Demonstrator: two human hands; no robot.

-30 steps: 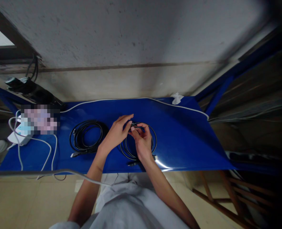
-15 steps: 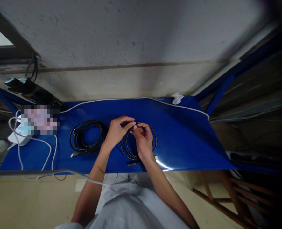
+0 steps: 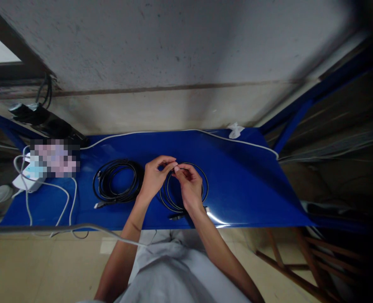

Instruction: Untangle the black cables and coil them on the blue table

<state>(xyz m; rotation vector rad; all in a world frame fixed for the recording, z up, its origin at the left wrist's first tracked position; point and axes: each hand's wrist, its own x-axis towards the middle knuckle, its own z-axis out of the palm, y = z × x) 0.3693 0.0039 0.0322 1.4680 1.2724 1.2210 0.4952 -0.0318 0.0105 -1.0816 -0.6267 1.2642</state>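
A coiled black cable [image 3: 207, 185] lies on the blue tabletop [image 3: 243, 185], its dark plug [image 3: 175, 217] near the front edge. My left hand [image 3: 155, 174] and my right hand [image 3: 190, 182] meet at the far side of this coil. Thumbs and fingertips of both are pinched together on the cable there; the exact spot they grip is small and partly covered by the fingers. To the left of my left hand rests a thicker coil of black cable [image 3: 106, 195], with a pale-tipped connector [image 3: 98, 205] at its near side.
White cords loop around a white power strip [image 3: 27, 179] at the table's left end, beside a blurred-out patch. A black device [image 3: 52, 124] stands behind them. A white cord [image 3: 136, 133] runs along the back edge past crumpled tissue [image 3: 235, 130]. A wooden chair [image 3: 300, 265] is at right.
Both hands stay at the same place on the coil, their fingertips drawn slightly closer together. The view has shifted a little; the coils have not moved on the table.
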